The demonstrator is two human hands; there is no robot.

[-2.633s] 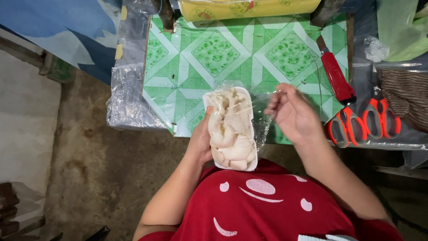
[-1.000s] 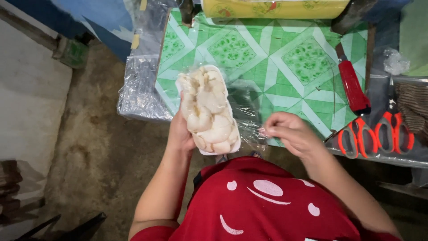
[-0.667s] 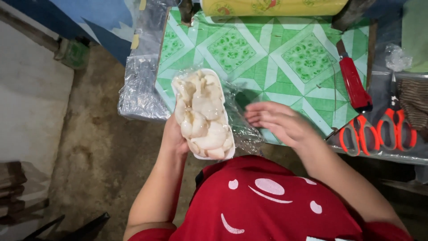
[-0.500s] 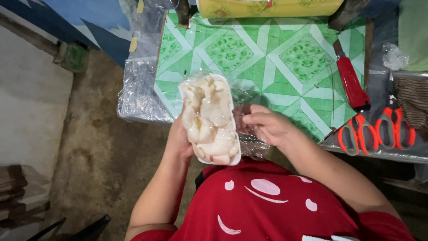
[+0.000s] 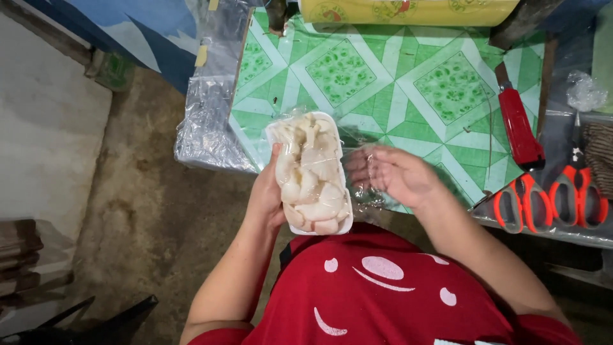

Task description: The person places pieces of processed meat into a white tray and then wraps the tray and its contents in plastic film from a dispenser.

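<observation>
My left hand (image 5: pixel 267 195) grips the left long edge of a white foam tray (image 5: pixel 284 139) heaped with pale mushrooms (image 5: pixel 311 172). The tray is held above the near edge of the green patterned table (image 5: pixel 396 83). Clear cling film (image 5: pixel 364 185) covers the mushrooms and hangs crumpled off the tray's right side. My right hand (image 5: pixel 391 174) is flat against that loose film beside the tray, fingers spread and pressing it.
A yellow roll of cling film (image 5: pixel 408 11) lies along the table's far edge. A red-handled knife (image 5: pixel 517 124) and two orange-handled scissors (image 5: pixel 549 201) lie at the right. Crumpled clear plastic (image 5: pixel 207 121) drapes the table's left side. Bare concrete floor is at the left.
My right hand went from pinching the film at the tray's near right corner to lying flat with spread fingers against it. The tray shifted slightly, staying in my left hand.
</observation>
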